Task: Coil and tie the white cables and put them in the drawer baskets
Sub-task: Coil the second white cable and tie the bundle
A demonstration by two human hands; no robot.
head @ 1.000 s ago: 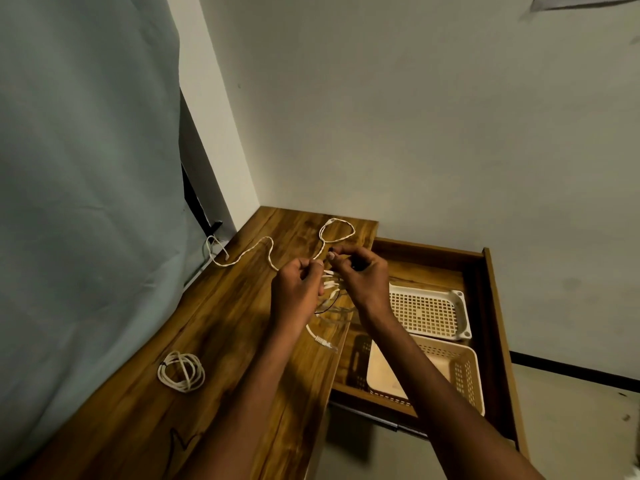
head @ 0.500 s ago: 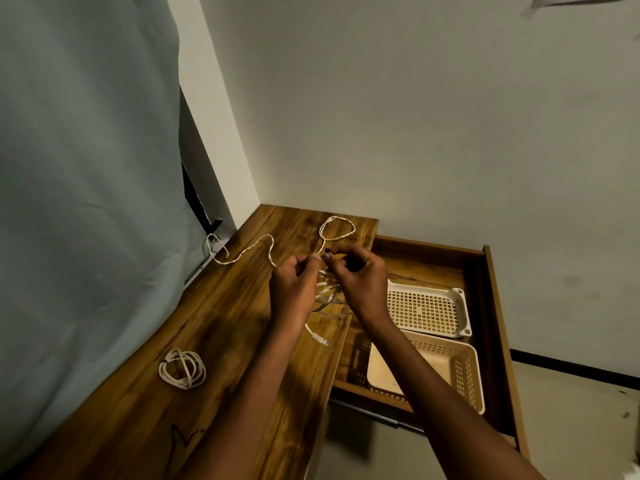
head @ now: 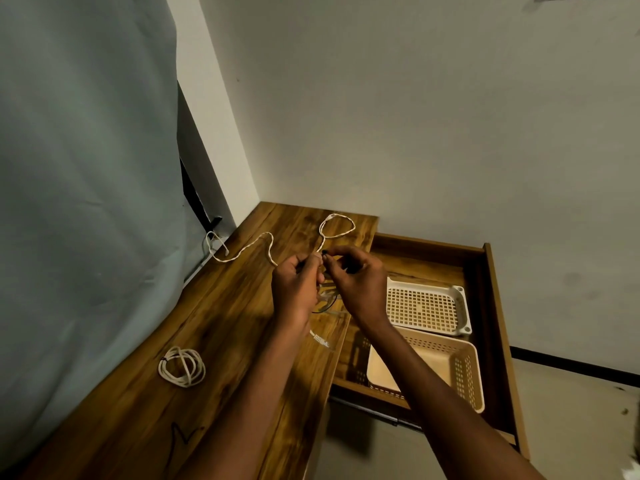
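Observation:
A long white cable snakes across the wooden table and loops at the far end. My left hand and my right hand meet above the table's right edge, both pinching the cable; a small dark tie shows at my right fingertips. The cable's plug end hangs below my left wrist. A coiled, tied white cable lies on the table at the near left. In the open drawer sit a white basket and a beige basket.
A grey curtain hangs along the table's left side. A plain wall stands behind the table and drawer. The drawer sticks out to the right over the floor.
Both hands have stayed together over the table edge, working the cable with small finger movements. The hanging plug end has shifted slightly.

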